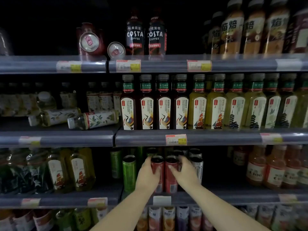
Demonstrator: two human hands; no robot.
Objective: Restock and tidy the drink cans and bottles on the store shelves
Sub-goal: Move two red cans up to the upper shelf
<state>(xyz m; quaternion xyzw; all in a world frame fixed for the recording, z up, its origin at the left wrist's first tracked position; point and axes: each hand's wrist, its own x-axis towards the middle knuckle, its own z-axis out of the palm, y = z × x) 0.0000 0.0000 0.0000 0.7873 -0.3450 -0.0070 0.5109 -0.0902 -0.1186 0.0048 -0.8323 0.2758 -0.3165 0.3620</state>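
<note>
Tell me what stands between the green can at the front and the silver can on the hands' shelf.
Head view: two red cans, side by side. The left hand holds the left red can; the right hand holds the right red can, between green can and silver can.

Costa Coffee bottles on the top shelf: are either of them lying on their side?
No, both Costa Coffee bottles stand upright side by side; the tipped items on that shelf are the two red cans left of them.
</note>
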